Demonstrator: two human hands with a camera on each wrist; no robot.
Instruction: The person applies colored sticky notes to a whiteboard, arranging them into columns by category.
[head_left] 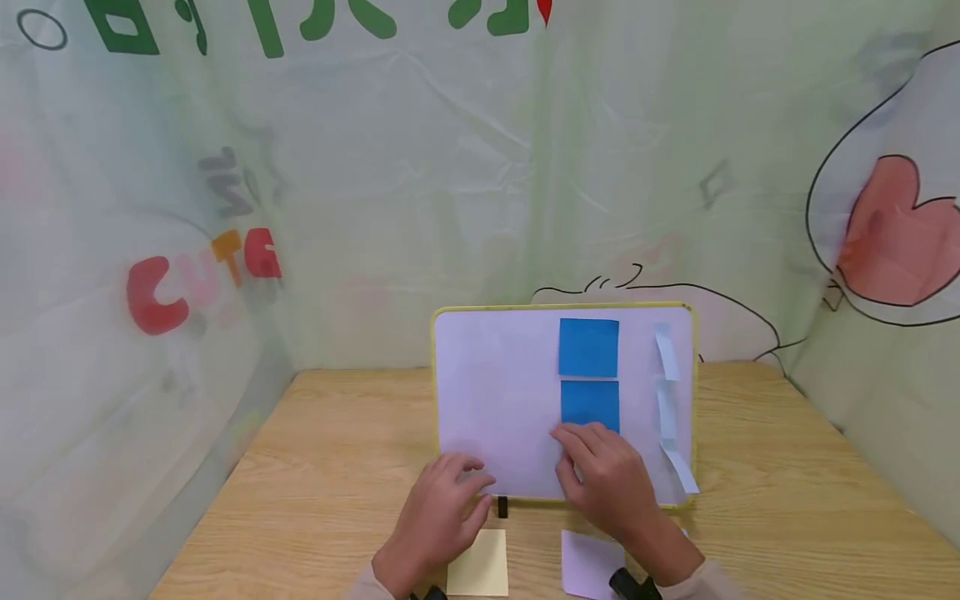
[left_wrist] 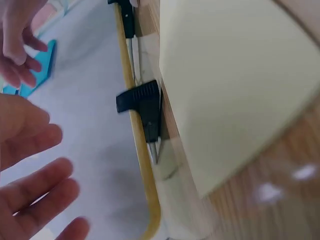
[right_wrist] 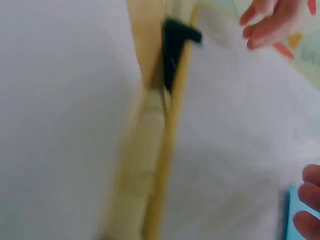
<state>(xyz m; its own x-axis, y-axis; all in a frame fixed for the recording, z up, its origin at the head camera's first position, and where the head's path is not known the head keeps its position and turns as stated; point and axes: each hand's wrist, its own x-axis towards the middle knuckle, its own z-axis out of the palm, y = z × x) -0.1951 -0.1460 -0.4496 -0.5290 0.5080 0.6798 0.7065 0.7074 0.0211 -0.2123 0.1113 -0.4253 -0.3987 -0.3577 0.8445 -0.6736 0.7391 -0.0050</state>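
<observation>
Two blue sticky notes are on a white board (head_left: 495, 392) with a yellow rim, the upper note (head_left: 588, 347) just above the lower note (head_left: 590, 400). My right hand (head_left: 611, 479) is at the lower note, its fingertips over that note's bottom edge and hiding it. In the right wrist view, the right fingers (right_wrist: 311, 195) show at the edge beside a bit of blue. My left hand (head_left: 442, 508) hovers by the board's lower left part, fingers spread and loosely bent, with nothing in it. The left wrist view shows these parted fingers (left_wrist: 45, 195) before the white surface.
Pale blue strips (head_left: 667, 408) stick out along the board's right side. Black stand clips (left_wrist: 142, 102) hold its bottom rim. On the wooden table (head_left: 337, 467) lie a pale yellow pad (head_left: 483, 571) and a lilac pad (head_left: 588, 567). A printed curtain (head_left: 405, 208) hangs behind.
</observation>
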